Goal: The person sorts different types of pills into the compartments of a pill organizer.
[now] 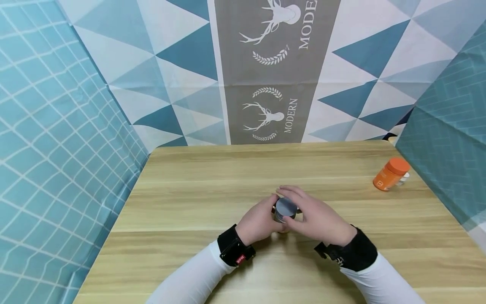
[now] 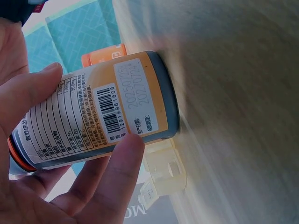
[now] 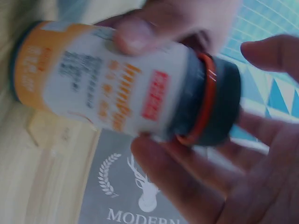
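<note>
A supplement bottle (image 2: pixel 88 112) has a white and orange label, a dark base and a dark cap (image 3: pixel 223 102) with an orange ring below it. My left hand (image 1: pixel 260 219) grips its body, thumb on one side and fingers round the other. The bottle stands upright, its base close to the wooden table. My right hand (image 1: pixel 317 215) is spread around the grey cap top in the head view. In the right wrist view its thumb (image 3: pixel 268 53) is apart from the cap, with the fingers curved near the cap and neck. A small clear yellowish box (image 2: pixel 164 170) stands behind the bottle, largely hidden in the head view.
An orange bottle (image 1: pixel 391 174) stands toward the table's right edge, with a small white item (image 1: pixel 404 179) beside it. The wooden table (image 1: pixel 182 202) meets a patterned cloth backdrop (image 1: pixel 182 63) at the back. Blue cloth (image 1: pixel 57 147) hangs along the left side.
</note>
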Tool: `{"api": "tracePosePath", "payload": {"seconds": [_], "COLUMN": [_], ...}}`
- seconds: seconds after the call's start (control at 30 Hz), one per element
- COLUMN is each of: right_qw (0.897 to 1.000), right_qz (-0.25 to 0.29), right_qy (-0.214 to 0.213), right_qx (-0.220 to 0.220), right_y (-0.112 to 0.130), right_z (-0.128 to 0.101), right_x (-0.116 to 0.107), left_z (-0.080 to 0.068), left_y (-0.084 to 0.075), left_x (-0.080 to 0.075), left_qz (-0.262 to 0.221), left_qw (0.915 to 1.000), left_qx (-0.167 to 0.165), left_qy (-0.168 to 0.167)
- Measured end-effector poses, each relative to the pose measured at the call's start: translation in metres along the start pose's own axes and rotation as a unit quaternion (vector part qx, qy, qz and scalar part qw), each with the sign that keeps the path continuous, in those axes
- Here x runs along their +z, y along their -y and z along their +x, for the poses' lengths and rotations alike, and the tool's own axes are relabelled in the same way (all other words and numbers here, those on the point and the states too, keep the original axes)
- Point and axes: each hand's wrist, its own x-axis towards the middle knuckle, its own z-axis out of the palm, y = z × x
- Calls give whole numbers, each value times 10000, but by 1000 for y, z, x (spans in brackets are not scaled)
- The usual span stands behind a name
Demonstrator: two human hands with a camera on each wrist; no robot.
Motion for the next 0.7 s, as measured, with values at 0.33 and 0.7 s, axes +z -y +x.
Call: {"api": "tracePosePath", "payload": {"seconds": [0.33,0.7], "right_qw": [9980,9968], "right_qz": [226,175], "right_qy": [450,-145], "right_qx": [-377,766], "right_y": [-6,0], "right_z": [-1,3], "right_x": [-7,7], "left_z": [-3,-1], "left_y": [0,-1], "left_x": [0,1], "left_qz": [-248,-159], "left_qw": [9997,9999], "left_qx": [-25,5], "left_qy": [31,-2]}}
